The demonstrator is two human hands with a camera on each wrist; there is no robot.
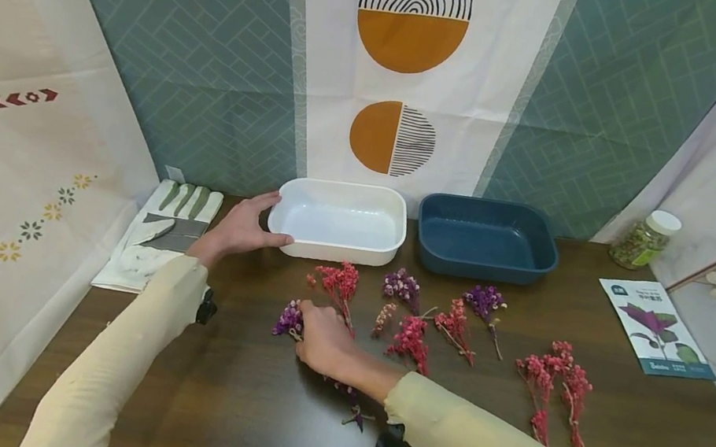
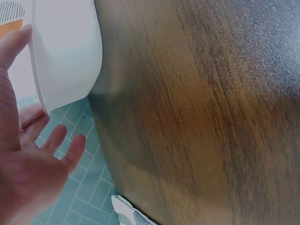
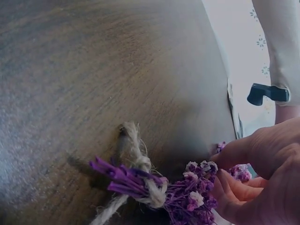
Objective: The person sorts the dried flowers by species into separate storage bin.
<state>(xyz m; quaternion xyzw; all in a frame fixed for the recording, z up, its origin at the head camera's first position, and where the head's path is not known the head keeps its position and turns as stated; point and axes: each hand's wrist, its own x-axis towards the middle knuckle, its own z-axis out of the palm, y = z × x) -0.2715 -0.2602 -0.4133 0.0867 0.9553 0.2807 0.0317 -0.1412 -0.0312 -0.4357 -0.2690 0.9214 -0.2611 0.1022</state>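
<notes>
My left hand [image 1: 246, 226] holds the left end of a white rectangular dish [image 1: 331, 253]. Its thumb is at the near rim and its fingers at the far corner; the left wrist view shows the outer fingers loose beside the dish wall [image 2: 70, 56]. Over the table, my right hand [image 1: 326, 342] pinches a small bunch of purple dried flowers [image 1: 289, 319] by its stems, which the fingers mostly hide. Under the right wrist lies another purple bunch [image 1: 340, 386], its stems tied with twine [image 3: 157, 192] in the right wrist view. Red dried bunches [image 1: 340, 284] lie just beyond the right hand.
Beside the white dish stands a dark blue dish [image 1: 482, 269]. More purple [image 1: 486, 300] and pink-red bunches [image 1: 540, 375] lie across the table. A lidded jar [image 1: 646, 241] and a flower-printed packet [image 1: 657, 328] are at the right, folded gloves [image 1: 157, 236] at the left.
</notes>
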